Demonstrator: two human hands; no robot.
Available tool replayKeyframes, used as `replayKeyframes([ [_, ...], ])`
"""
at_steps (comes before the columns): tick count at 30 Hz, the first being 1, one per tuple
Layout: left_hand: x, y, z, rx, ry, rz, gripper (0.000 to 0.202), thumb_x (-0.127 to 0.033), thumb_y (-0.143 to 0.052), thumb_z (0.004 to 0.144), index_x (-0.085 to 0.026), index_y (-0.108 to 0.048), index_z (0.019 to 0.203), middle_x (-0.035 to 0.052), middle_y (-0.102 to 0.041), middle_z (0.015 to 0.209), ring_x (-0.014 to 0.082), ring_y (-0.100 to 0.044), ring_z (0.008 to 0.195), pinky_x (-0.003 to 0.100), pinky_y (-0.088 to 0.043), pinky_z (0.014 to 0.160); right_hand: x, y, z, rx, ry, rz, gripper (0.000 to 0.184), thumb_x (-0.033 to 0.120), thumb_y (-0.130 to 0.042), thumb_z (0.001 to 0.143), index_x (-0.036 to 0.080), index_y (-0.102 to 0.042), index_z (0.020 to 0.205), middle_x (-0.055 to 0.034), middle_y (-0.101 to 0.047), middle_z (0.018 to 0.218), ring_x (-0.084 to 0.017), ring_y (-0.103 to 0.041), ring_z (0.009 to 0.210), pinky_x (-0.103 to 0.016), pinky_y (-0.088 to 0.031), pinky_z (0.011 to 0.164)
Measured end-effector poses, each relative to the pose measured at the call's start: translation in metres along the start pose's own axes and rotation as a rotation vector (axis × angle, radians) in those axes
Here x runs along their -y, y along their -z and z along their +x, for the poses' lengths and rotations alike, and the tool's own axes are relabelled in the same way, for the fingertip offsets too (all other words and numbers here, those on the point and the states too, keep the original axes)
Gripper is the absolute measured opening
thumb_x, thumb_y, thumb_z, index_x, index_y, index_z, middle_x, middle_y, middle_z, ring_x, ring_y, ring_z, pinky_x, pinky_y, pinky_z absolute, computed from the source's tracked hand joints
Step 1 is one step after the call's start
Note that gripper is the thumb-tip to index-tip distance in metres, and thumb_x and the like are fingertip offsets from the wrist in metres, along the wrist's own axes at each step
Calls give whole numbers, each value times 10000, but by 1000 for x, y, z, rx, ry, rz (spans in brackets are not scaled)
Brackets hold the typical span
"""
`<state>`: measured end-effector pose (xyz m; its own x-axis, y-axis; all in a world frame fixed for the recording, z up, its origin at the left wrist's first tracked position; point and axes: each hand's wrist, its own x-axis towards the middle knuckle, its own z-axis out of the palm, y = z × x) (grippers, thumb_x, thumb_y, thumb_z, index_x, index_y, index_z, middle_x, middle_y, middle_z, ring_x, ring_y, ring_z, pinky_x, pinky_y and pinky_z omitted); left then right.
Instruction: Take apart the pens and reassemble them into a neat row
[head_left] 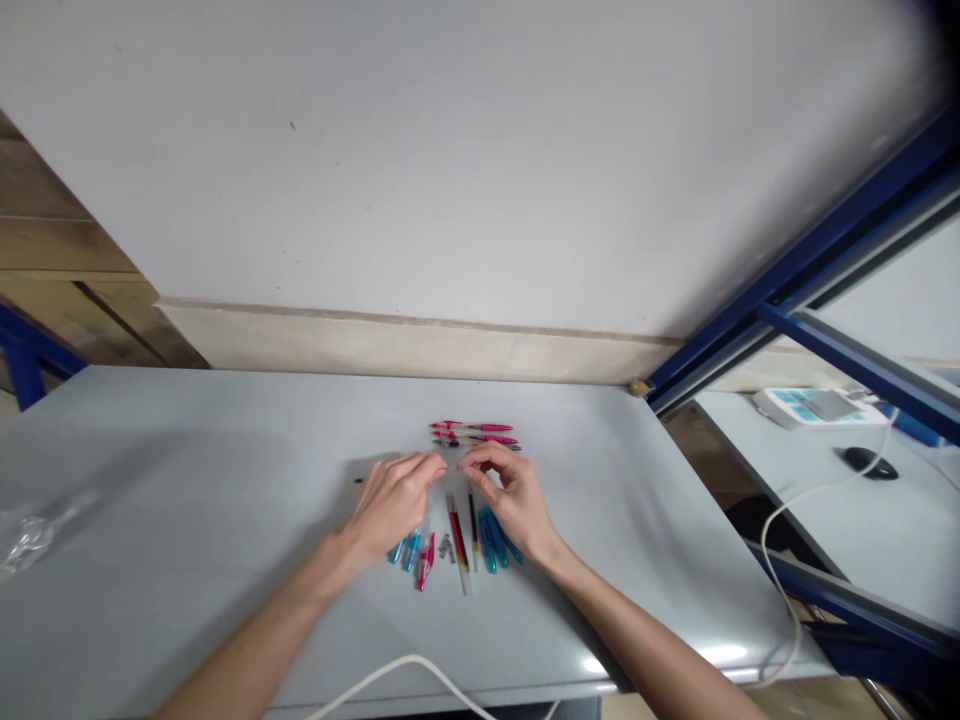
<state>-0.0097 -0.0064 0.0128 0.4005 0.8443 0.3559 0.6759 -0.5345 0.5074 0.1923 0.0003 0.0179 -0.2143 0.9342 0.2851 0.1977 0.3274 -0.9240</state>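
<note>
My left hand point(397, 500) is closed, thumb and fingers pinched together above the table. Facing it closely, my right hand point(517, 500) is pinched too; anything between the fingertips is too small to make out. Just beyond them lie pink pens point(493, 428) and some dark small parts. Below the left hand are clear blue pen parts point(412, 552) and a pink pen part point(427, 563). Pen refills point(458, 535) with red and black ink lie between the hands, beside small silvery parts point(446, 548). Several teal pen barrels point(491, 545) rest beside the right hand, which partly covers them.
The grey table point(225, 560) meets a white wall at the back. Crumpled clear plastic point(31, 543) lies at the left. A white cable point(409, 660) loops at the front edge. On the right stands a blue metal frame point(757, 260), with a black mouse point(870, 463) beyond it.
</note>
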Motion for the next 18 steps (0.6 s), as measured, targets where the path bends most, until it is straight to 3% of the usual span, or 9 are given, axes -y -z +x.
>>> replayKeyframes([
  [6, -2, -4, -1, 82, -79, 95, 140, -271, -479, 1030, -222, -610, 1019, 11, -707, 940, 184, -670, 852, 272, -426, 700, -1, -5, -3, 30, -20, 35, 119, 288, -699, 893, 192, -633, 870, -2, -650, 808, -154, -577, 721, -277, -462, 712],
  [11, -3, -6, -1, 63, -116, 79, 239, -298, -453, 1052, -201, -634, 929, 6, -677, 827, 150, -626, 711, 260, -393, 642, -7, -5, 2, 99, -54, 176, 223, 365, -727, 881, 178, -637, 800, -3, -606, 747, -154, -548, 712, -272, -442, 697],
  [15, -1, -6, -1, -11, -73, 51, 290, -303, -454, 1052, -198, -634, 851, -4, -647, 754, 128, -569, 642, 256, -355, 625, -6, -2, 9, 41, -157, 554, 289, 422, -642, 948, 179, -621, 793, -9, -552, 771, -145, -500, 703, -276, -435, 701],
  [18, 3, -6, 0, -43, -43, 65, 293, -317, -462, 1048, -202, -627, 835, -16, -634, 710, 123, -541, 605, 258, -322, 608, -5, 2, 12, 85, -263, 868, 260, 370, -686, 918, 182, -583, 770, 2, -474, 759, -135, -454, 686, -258, -418, 655],
])
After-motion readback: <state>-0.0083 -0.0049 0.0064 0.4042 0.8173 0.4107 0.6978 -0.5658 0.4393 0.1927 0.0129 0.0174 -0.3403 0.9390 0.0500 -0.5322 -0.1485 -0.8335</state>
